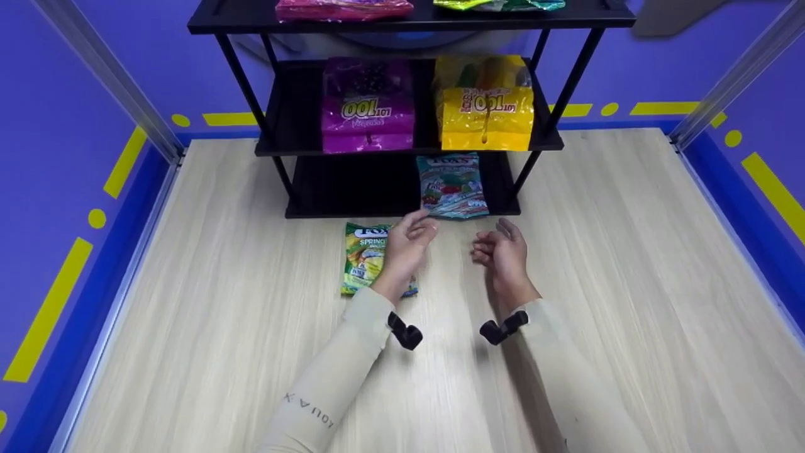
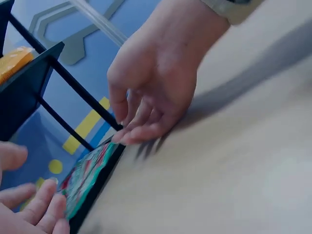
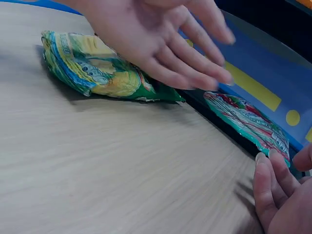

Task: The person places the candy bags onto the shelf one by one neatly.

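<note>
A teal Fox's candy bag (image 1: 451, 184) lies on the shelf's bottom tier, its near end at the front edge. My left hand (image 1: 404, 251) is just short of that end on the left, fingers loosely bent and nothing held. Under the left wrist and forearm side lies a green and yellow Fox's candy bag (image 1: 361, 259), partly hidden by the hand. To the right, my right hand (image 1: 508, 257) hovers low over the table with relaxed fingers. Both palms face each other across a gap. The right wrist view shows the left hand's fingers (image 3: 183, 61) extended.
The black three-tier shelf (image 1: 402, 211) stands ahead. Its middle tier holds a purple candy bag (image 1: 368, 116) and a yellow candy bag (image 1: 485, 116). Pink (image 1: 344, 9) and green (image 1: 500, 5) packages sit on top. Blue walls (image 1: 69, 157) flank the wooden table (image 1: 635, 283).
</note>
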A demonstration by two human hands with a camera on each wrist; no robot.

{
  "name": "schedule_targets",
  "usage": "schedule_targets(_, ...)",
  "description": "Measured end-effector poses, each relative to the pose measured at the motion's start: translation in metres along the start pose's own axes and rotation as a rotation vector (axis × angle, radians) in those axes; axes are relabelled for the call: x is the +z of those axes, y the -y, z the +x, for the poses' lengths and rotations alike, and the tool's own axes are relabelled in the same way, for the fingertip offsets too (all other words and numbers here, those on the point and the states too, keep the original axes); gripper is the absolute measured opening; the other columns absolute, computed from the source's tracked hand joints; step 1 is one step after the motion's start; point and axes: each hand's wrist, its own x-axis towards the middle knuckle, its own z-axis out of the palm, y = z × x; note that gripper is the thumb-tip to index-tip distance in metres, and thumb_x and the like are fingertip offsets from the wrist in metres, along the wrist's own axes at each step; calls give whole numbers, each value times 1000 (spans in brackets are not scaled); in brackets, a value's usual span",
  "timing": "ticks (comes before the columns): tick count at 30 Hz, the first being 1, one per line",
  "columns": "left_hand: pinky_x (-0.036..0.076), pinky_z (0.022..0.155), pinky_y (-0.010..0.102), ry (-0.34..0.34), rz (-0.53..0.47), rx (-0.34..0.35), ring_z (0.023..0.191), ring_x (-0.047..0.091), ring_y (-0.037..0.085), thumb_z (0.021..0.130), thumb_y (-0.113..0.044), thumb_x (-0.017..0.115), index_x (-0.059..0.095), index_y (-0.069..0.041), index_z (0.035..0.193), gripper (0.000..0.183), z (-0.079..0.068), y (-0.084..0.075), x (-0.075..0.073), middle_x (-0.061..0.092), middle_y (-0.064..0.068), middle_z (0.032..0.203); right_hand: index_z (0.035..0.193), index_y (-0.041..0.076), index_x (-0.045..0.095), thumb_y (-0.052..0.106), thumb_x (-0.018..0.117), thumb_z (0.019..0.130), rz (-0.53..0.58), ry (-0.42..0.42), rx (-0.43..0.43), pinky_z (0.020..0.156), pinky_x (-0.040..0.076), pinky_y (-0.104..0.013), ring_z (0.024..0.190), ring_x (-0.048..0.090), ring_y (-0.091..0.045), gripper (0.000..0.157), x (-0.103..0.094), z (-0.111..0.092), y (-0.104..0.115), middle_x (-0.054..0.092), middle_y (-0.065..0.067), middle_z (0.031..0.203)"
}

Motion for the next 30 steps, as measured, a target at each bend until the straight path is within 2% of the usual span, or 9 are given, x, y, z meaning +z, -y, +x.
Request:
schedule_targets(5, 36, 114, 41, 30, 309, 44, 135, 43, 22, 91, -25, 67, 63, -20, 127, 37, -14, -3, -23, 56, 1, 138, 148, 4, 29, 1, 42, 97, -57, -5, -14, 58, 57, -23, 64, 64, -10, 52, 1, -3, -3, 62, -4, 89)
schedule_targets(9, 13, 123, 49, 22, 496, 115, 139, 39, 27, 88, -25, 71, 64, -18, 127, 41, -20, -3, -41, 54, 5, 141, 142, -1, 36, 4, 43, 98, -59, 0, -20, 57, 57, -24, 64, 64, -11, 45, 3, -5, -4, 63, -6, 90)
schedule_targets(12, -1, 122, 55, 8, 582, 120, 144, 32, 30, 86, -26, 73, 62, -17, 129, 46, -22, -2, -53, 48, 7, 147, 137, -2, 39, 6, 45, 99, -71, 38, 3, 60, 59, -27, 65, 65, -13, 40, 6, -8, -5, 65, -9, 93)
schedule_targets(16, -4, 121, 57, 33, 577, 41, 150, 15, 31, 83, -29, 75, 57, -20, 136, 56, -23, -2, -66, 35, 7, 156, 136, -3, 40, 9, 44, 100, -143, 151, 42, 73, 62, -34, 80, 70, -18, 38, 11, -15, -6, 66, -17, 110)
schedule_targets(19, -7, 121, 57, 100, 543, -39, 152, 1, 32, 84, -34, 74, 48, -23, 143, 66, -22, -2, -73, 24, 7, 161, 137, -4, 39, 12, 41, 102, -197, 243, 58, 81, 61, -38, 93, 70, -22, 38, 15, -21, -6, 61, -22, 126)
schedule_targets(22, -7, 121, 58, 174, 494, -116, 151, -8, 32, 86, -43, 70, 40, -28, 148, 71, -20, -3, -80, 14, 4, 164, 138, -2, 39, 15, 38, 104, -240, 311, 78, 84, 60, -39, 100, 69, -25, 38, 22, -27, -6, 55, -24, 134)
schedule_targets(26, -2, 122, 57, 221, 397, -196, 151, -10, 30, 89, -58, 59, 36, -33, 149, 69, -18, -6, -85, 6, 2, 165, 138, 0, 40, 17, 38, 104, -277, 364, 117, 84, 60, -40, 99, 68, -26, 39, 34, -34, -9, 53, -25, 136)
schedule_targets(30, 9, 124, 51, 238, 305, -223, 152, 1, 26, 92, -63, 47, 31, -30, 152, 70, -15, -7, -90, 8, 3, 164, 135, -2, 44, 16, 40, 102, -317, 373, 136, 80, 61, -40, 92, 69, -23, 37, 46, -40, -15, 56, -25, 133)
